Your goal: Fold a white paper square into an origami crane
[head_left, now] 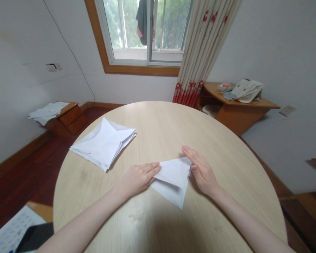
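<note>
A white sheet of paper (172, 172), partly folded, lies on the round table before me. Its upper flap stands over the lower layer, whose corner points toward me. My left hand (140, 178) rests on the paper's left end, palm down, fingers stretched out and close together; its thumb is hidden. At the paper's right corner is my right hand (201, 172), turned on its side with the fingers straight and the thumb near them. It touches or nearly touches that corner. To the left lies a stack of folded white papers (105, 142), the top one with creased, pointed flaps.
The round wooden table (234, 196) has a curved edge all around. A printed sheet (18, 228) and a dark flat object (37, 237) lie lower left. Beyond stand a small cabinet with papers (65, 116), a corner desk (242, 109) with a cloth bag, a curtain and a window.
</note>
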Demonstrator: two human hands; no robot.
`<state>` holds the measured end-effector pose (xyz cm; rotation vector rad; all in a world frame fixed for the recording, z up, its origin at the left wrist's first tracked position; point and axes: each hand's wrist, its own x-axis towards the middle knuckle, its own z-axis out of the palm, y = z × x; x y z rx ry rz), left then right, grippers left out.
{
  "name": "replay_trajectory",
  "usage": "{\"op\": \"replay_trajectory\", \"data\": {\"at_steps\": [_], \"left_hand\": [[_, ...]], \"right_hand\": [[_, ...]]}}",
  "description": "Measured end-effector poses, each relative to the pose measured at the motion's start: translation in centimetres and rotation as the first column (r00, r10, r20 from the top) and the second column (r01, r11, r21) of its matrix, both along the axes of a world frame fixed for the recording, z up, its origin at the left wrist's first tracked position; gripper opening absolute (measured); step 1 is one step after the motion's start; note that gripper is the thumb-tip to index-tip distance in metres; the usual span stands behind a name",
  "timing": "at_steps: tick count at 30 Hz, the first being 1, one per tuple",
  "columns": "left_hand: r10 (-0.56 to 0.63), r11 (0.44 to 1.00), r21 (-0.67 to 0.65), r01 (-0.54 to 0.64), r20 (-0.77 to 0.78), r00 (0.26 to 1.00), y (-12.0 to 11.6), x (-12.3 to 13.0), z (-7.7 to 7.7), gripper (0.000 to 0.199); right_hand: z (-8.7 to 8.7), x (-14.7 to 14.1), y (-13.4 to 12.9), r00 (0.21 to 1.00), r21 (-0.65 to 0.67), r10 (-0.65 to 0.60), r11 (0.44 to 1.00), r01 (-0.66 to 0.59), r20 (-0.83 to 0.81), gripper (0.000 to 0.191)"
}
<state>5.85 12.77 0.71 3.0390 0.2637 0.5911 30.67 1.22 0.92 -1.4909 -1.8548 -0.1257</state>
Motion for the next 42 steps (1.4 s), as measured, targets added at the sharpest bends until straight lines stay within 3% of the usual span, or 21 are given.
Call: {"op": "replay_trajectory", "data": {"at_steps": [4, 7, 9, 13, 16, 19, 23, 26, 30, 36, 40, 42], "left_hand": [[0.065, 0.995, -0.085, -0.055, 0.125, 0.99, 0.1, -0.2, 0.3, 0.032], [0.121, 0.976, -0.203, -0.078, 0.212, 0.97, -0.2, 0.0, 0.9, 0.03], [0.178, 0.944, -0.316, -0.093, 0.254, 0.951, -0.5, 0.2, 1.3, 0.029], [0.325, 0.856, -0.495, -0.149, 0.29, 0.9, -0.8, 0.5, 1.4, 0.035], [0.383, 0.849, -0.492, -0.194, 0.318, 0.868, -0.8, 0.7, 0.9, 0.052], [0.392, 0.89, -0.374, -0.261, 0.333, 0.858, -0.6, 0.8, 0.6, 0.066], [0.33, 0.944, -0.13, -0.304, 0.318, 0.889, 0.1, 0.6, 0.6, 0.067], [0.176, 0.984, -0.047, -0.171, 0.137, 0.975, 0.8, 0.2, 0.8, 0.059], [0.001, 0.987, -0.161, -0.018, -0.11, 0.994, 1.1, -0.2, 1.1, 0.055], [-0.067, 0.945, -0.326, -0.009, -0.222, 0.973, 0.6, 0.0, 1.2, 0.052], [-0.082, 0.938, -0.347, -0.017, -0.269, 0.96, 0.4, 0.0, 1.3, 0.102], [-0.091, 0.936, -0.352, -0.014, -0.278, 0.956, 0.3, 0.0, 1.5, 0.113]], "right_hand": [[1.8, -1.2, -0.9, 0.996, 0.238, -0.075, 0.967, 0.086, -0.053, 0.035], [2.6, -2.5, -1.3, 0.995, 0.287, -0.099, 0.952, 0.105, -0.034, 0.02], [2.6, -3.5, -1.4, 1.0, 0.203, -0.027, 0.979, 0.024, 0.011, 0.017], [1.7, -4.9, -1.4, 0.989, -0.106, 0.101, 0.99, -0.09, 0.111, 0.025], [0.7, -5.2, -1.2, 0.973, -0.283, 0.122, 0.957, -0.063, 0.197, 0.035], [0.0, -4.7, -1.0, 0.958, -0.387, 0.146, 0.921, -0.04, 0.248, 0.042], [-0.1, -3.7, -0.8, 0.953, -0.457, 0.18, 0.888, -0.05, 0.245, 0.045], [-0.1, -2.7, -0.8, 0.952, -0.488, 0.184, 0.872, -0.044, 0.243, 0.06], [-0.3, -1.3, -0.7, 0.951, -0.502, 0.214, 0.861, -0.076, 0.222, 0.087], [-0.3, -0.2, -0.4, 0.963, -0.519, 0.244, 0.842, -0.15, 0.118, 0.083], [0.0, 0.0, -0.4, 0.967, -0.585, 0.251, 0.79, -0.185, 0.034, 0.055], [0.3, 0.0, -0.4, 0.964, -0.624, 0.265, 0.755, -0.202, 0.009, 0.067]]}}
